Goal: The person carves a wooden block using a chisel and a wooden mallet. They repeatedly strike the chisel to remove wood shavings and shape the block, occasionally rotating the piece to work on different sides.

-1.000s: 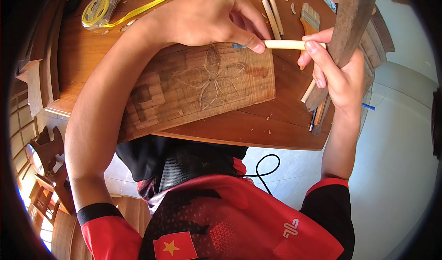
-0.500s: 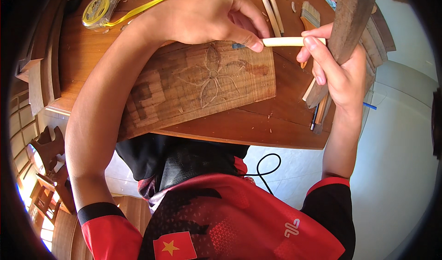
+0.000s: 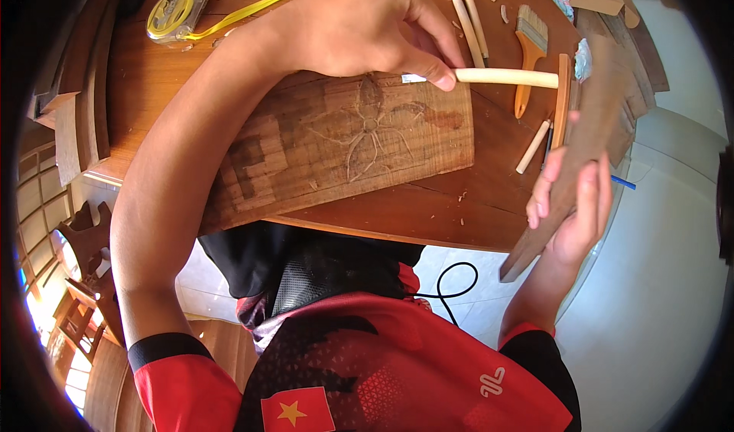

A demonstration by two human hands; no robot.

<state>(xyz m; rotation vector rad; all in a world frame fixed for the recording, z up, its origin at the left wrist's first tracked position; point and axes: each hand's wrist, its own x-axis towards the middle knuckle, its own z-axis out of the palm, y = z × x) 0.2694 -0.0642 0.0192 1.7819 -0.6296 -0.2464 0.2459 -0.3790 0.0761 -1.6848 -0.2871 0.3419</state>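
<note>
While the left hand (image 3: 371,38) still pinches the tool (image 3: 508,78), the right hand (image 3: 579,222), clutching a wooden bar (image 3: 593,115), has withdrawn.

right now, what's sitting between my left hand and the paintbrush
Two slim pale sticks and a small shaving lie between your left hand and the paintbrush in the head view; the pale tool in that hand reaches across below them.

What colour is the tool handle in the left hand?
The tool handle is pale cream-yellow, showing best in the head view.
</note>
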